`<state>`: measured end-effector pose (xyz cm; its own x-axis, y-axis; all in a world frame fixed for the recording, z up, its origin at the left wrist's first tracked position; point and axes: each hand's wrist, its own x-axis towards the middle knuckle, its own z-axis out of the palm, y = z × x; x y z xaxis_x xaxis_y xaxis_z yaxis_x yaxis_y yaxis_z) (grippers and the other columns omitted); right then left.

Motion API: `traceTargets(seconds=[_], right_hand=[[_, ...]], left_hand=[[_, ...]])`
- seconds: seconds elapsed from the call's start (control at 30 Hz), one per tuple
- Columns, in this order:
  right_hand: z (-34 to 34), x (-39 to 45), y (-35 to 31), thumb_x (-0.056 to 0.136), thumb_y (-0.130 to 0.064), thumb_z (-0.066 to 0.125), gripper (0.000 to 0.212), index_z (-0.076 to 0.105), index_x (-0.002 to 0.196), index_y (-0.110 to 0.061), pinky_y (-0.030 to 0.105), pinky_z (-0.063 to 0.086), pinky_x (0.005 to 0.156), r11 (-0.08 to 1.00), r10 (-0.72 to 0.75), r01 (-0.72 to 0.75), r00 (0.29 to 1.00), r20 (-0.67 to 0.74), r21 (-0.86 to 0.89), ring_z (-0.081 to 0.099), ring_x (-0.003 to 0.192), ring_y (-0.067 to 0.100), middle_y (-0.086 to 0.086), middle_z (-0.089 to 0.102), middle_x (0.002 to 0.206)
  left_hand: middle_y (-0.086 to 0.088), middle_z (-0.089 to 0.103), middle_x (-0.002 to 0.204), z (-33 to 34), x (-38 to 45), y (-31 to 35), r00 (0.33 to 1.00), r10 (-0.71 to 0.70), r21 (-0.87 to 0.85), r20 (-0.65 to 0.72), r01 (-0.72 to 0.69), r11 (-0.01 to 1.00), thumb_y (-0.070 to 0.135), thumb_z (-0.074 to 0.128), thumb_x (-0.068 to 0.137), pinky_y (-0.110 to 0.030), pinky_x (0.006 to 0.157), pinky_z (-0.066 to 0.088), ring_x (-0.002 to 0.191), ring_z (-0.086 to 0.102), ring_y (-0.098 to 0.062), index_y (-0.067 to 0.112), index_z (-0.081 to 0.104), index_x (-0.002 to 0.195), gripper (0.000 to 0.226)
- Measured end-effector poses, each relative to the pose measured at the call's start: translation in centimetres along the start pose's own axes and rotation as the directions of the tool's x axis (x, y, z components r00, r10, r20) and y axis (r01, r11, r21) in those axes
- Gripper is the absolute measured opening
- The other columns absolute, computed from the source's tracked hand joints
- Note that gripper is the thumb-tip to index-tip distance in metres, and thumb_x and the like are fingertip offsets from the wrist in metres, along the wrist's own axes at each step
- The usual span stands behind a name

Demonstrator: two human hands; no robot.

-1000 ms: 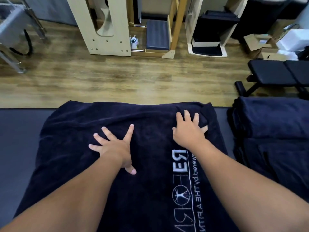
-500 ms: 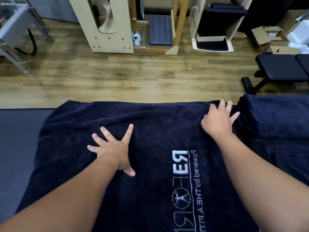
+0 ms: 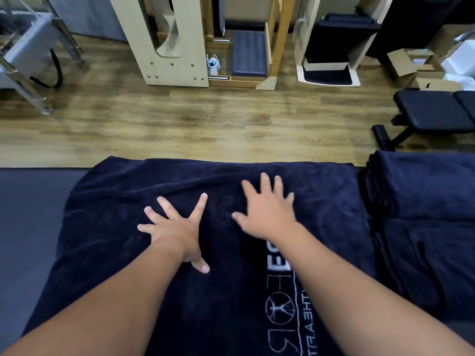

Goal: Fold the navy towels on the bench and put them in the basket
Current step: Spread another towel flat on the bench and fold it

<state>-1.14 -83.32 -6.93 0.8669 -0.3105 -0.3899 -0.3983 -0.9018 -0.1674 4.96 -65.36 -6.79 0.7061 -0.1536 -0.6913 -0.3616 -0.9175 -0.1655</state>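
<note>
My right hand (image 3: 267, 214) has swept back from the towel's (image 3: 128, 253) far-right corner to mid-cloth, left hand (image 3: 172, 227) still pinning it, both flat w/ fingers spread, gripping nothing; towel's smoothed on the counter (image 3: 28, 206), ready to fold imo; basket not in view.

A black weight bench (image 3: 434, 111) stands on the wooden floor (image 3: 180, 119) beside cardboard boxes (image 3: 416, 65).
</note>
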Motion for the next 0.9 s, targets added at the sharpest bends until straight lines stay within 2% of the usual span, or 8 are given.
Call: traceTargets(seconds=[0.2, 0.3, 0.4, 0.47, 0.63, 0.73, 0.83, 0.9], right_hand=[[0.4, 1.2, -5.5, 0.073, -0.062, 0.080, 0.118, -0.004, 0.156, -0.049, 0.081, 0.010, 0.108, 0.996, 0.067, -0.077, 0.984, 0.164, 0.054, -0.022, 0.150, 0.044, -0.001, -0.021, 0.167], [0.1, 2.0, -7.4, 0.076, -0.046, 0.086, 0.126, -0.011, 0.156, -0.045, 0.082, 0.011, 0.107, 0.988, 0.148, -0.153, 0.964, 0.222, 0.004, -0.022, 0.149, 0.048, 0.004, -0.026, 0.166], [-0.2, 2.7, -9.0, 0.075, -0.034, 0.090, 0.134, -0.017, 0.155, -0.046, 0.082, 0.020, 0.103, 0.976, 0.212, -0.217, 0.941, 0.262, -0.013, -0.021, 0.148, 0.050, 0.006, -0.030, 0.164], [-0.1, 2.9, -9.4, 0.073, -0.033, 0.091, 0.137, -0.019, 0.154, -0.047, 0.082, 0.022, 0.103, 0.970, 0.241, -0.243, 0.933, 0.268, -0.027, -0.020, 0.149, 0.050, 0.006, -0.030, 0.164], [-0.3, 3.5, -10.4, 0.073, -0.034, 0.091, 0.142, -0.026, 0.153, -0.042, 0.079, 0.018, 0.108, 0.952, 0.299, -0.268, 0.917, 0.266, -0.147, -0.014, 0.149, 0.053, 0.011, -0.028, 0.164], [-0.4, 3.8, -10.9, 0.071, -0.033, 0.092, 0.146, -0.030, 0.152, -0.039, 0.075, 0.012, 0.113, 0.945, 0.310, -0.266, 0.916, 0.257, -0.190, -0.012, 0.149, 0.055, 0.012, -0.029, 0.164], [-0.5, 3.7, -10.9, 0.069, -0.033, 0.093, 0.150, -0.034, 0.148, -0.044, 0.073, 0.010, 0.115, 0.953, 0.278, -0.234, 0.929, 0.245, -0.192, -0.015, 0.150, 0.049, 0.006, -0.033, 0.163], [-0.7, 3.7, -11.1, 0.069, -0.031, 0.093, 0.151, -0.035, 0.146, -0.048, 0.073, 0.010, 0.115, 0.956, 0.262, -0.216, 0.933, 0.246, -0.199, -0.018, 0.151, 0.045, 0.003, -0.035, 0.162]], left_hand=[[-0.043, -0.019, 0.155, -0.1, -0.7, -1.8, 0.989, 0.129, 0.066, -0.067, -0.125, 0.990, 0.082, 0.080, 0.050, -0.069, 0.110, 0.029, 0.142, 0.005, -0.068, 0.051, -0.039, 0.142, 0.153], [-0.021, 0.048, 0.147, -1.5, -0.1, -6.2, 0.925, 0.238, -0.026, -0.298, -0.257, 0.966, 0.082, 0.058, 0.076, -0.048, 0.101, 0.045, 0.129, 0.050, -0.042, 0.042, 0.020, 0.155, 0.096], [-0.012, 0.066, 0.114, -3.8, 3.7, -13.3, 0.820, 0.022, -0.345, -0.571, -0.264, 0.900, 0.041, 0.054, 0.098, -0.046, 0.090, 0.052, 0.109, 0.061, -0.038, 0.016, 0.063, 0.117, 0.033], [-0.020, 0.059, 0.114, -5.1, 6.6, -17.7, 0.765, -0.175, -0.407, -0.620, -0.122, 0.905, 0.023, 0.050, 0.098, -0.050, 0.091, 0.051, 0.111, 0.055, -0.043, 0.006, 0.064, 0.112, 0.026], [-0.025, 0.056, 0.125, -5.9, 10.7, -21.3, 0.869, -0.394, -0.587, -0.300, 0.158, 0.794, 0.040, 0.062, 0.096, -0.044, 0.084, 0.044, 0.122, 0.047, -0.043, 0.006, 0.060, 0.105, 0.035], [-0.022, 0.064, 0.114, -6.0, 12.1, -21.3, 0.865, -0.358, -0.665, -0.353, 0.037, 0.746, 0.033, 0.063, 0.097, -0.044, 0.086, 0.047, 0.116, 0.054, -0.044, 0.005, 0.060, 0.101, 0.028], [-0.016, 0.065, 0.094, -8.6, 13.0, -22.5, 0.782, -0.463, -0.887, -0.417, -0.237, 0.397, 0.018, 0.062, 0.098, -0.035, 0.080, 0.046, 0.099, 0.063, -0.033, 0.002, 0.062, 0.097, 0.016], [-0.001, 0.057, 0.080, -10.0, 13.4, -23.4, 0.763, -0.484, -0.902, -0.429, -0.335, 0.273, 0.008, 0.065, 0.094, -0.025, 0.073, 0.042, 0.085, 0.055, -0.020, 0.015, 0.055, 0.084, 0.015]])
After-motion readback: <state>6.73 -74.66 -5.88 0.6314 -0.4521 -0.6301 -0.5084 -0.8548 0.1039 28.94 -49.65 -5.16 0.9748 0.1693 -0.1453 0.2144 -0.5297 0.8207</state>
